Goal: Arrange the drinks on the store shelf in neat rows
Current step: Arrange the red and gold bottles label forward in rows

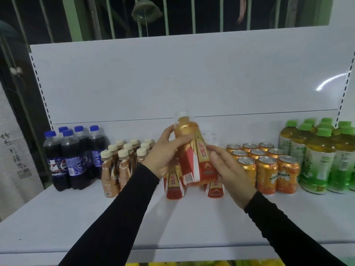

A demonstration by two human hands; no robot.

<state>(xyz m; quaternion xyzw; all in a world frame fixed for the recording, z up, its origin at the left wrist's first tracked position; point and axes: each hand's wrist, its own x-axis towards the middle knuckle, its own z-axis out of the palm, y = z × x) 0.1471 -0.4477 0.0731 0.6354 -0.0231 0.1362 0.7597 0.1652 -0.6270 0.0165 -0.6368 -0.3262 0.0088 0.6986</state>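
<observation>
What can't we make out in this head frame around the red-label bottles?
- Red-label bottles on the shelf: their count is hidden by both hands and the held bottle.
- Right hand: fingertips behind the held bottle; grip unclear.
- Left hand covers the bottle's far side.
- Yellow items: cut off by the bottom edge.

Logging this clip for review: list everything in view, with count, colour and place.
Pepsi bottles: at least five, dark cola, blue caps, shelf far left.
Coffee-drink bottles: about nine, tan, cream caps, right of the Pepsi.
Red-and-gold energy drink bottle: one, orange liquid, held tilted above the shelf centre.
Standing energy drink bottles: two visible, red and gold, beneath the held one.
Mirinda cans: about nine, orange, right of centre.
Green tea bottles: at least seven, green caps, far right.
Shelf: one, white, white back panel.
Left hand: grips the held bottle's upper part.
Right hand: fingers around its lower part.
</observation>
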